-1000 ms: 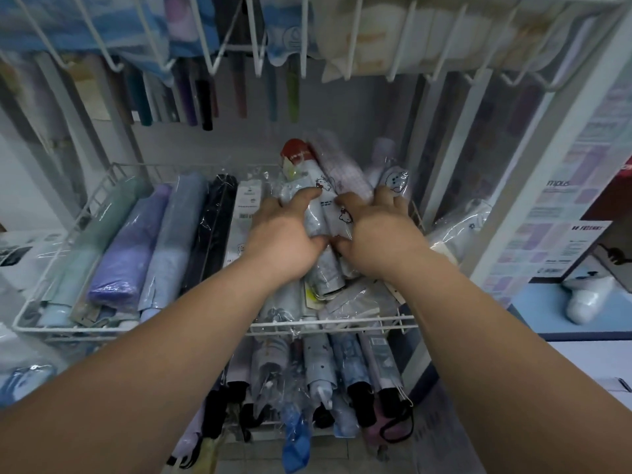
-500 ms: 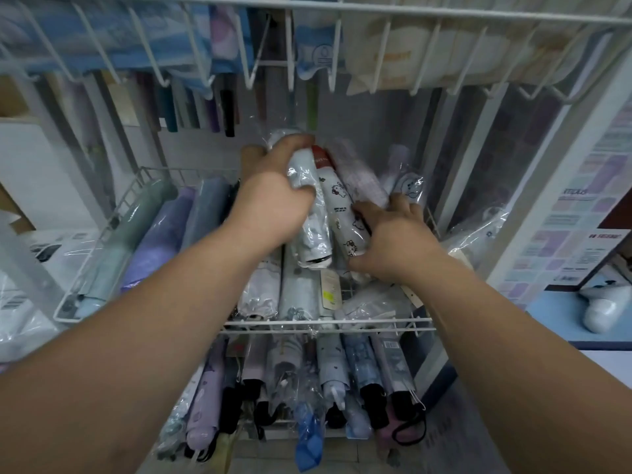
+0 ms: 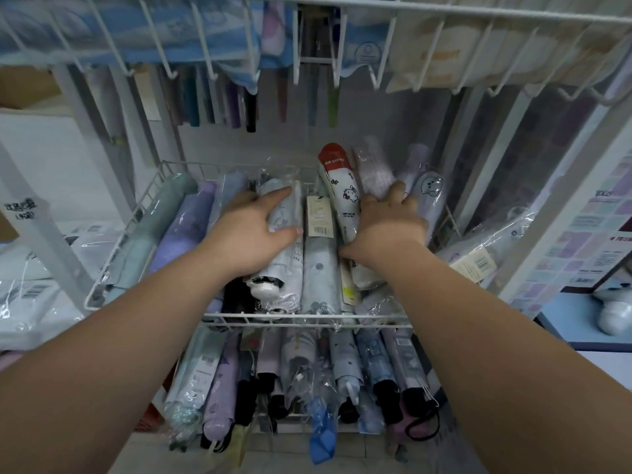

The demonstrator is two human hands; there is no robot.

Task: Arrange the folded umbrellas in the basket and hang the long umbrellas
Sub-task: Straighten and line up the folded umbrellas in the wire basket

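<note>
In the wire basket (image 3: 307,316) the folded umbrellas (image 3: 178,234) lie side by side, ends toward 12 and 6 o'clock. The left grip (image 3: 253,230) holds the middle umbrella (image 3: 290,210). At its 3 o'clock, the right grip (image 3: 386,224) clasps the tilted umbrella (image 3: 342,189). The lower umbrellas (image 3: 345,366) lie beneath at 6 o'clock. The long umbrellas (image 3: 251,107) hang behind at 12 o'clock, under the upper rack (image 3: 376,8).

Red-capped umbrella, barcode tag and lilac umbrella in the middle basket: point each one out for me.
Red-capped umbrella (image 3: 343,198), head view, on its white printed sleeve.
Barcode tag (image 3: 319,216), head view, on the tag's middle.
Lilac umbrella (image 3: 186,231), head view, on its wrapped canopy.
</note>
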